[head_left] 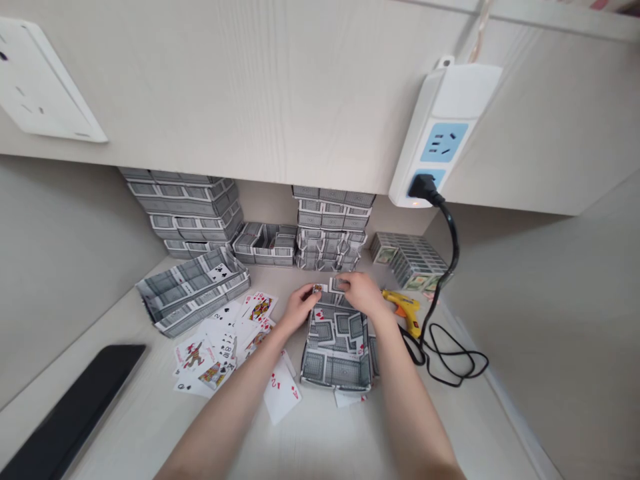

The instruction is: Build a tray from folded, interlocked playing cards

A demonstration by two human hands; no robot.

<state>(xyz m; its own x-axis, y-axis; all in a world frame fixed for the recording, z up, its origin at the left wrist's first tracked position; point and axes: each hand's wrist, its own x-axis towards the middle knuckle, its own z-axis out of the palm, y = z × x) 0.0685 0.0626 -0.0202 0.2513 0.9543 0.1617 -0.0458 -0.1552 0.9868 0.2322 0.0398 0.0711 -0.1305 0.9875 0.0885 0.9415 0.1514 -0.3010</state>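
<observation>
An open box built from grey-backed playing cards (336, 370) lies in front of me, with loose cards inside it. At its far left corner my left hand (301, 305) is closed on the box's edge, beside a small piece of a picture card (319, 289). Over the far wall, my right hand (361, 293) pinches a grey-backed playing card (335, 285); its fingertips partly cover the card. Face-up playing cards (220, 347) are spread left of my left forearm. A yellow glue gun (409, 313) rests right of my right hand.
Stacks of card-built boxes (195, 203) (333, 217) stand at the back. Another open card box (195, 293) sits at left, card packs (415, 260) at back right. A black cable (455, 247) hangs from the power strip (445, 133). A dark flat object (75, 413) lies front left.
</observation>
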